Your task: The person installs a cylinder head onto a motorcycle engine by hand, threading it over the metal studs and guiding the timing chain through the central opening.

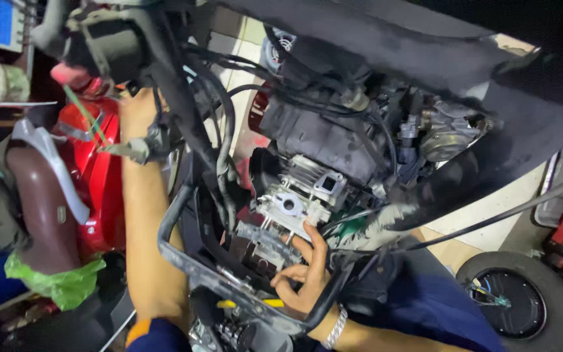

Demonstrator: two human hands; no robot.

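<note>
A scooter lies with its silver engine (294,202) exposed among black hoses and cables. My right hand (304,277), a metal bracelet on its wrist, rests just below the engine. Its forefinger points up and touches the silver finned part; the other fingers are loosely curled and hold nothing that I can see. My left arm reaches up along the red body panel (102,182). My left hand (137,114) is at the cable bundle near a grey connector (137,150), and its fingers are hidden behind the cables.
A black tubular frame bar (187,264) crosses in front of both arms. A yellow-handled tool (255,303) lies under my right hand. A small wheel (522,303) stands at the lower right on the tiled floor (490,212). A green plastic bag (60,283) sits at the lower left.
</note>
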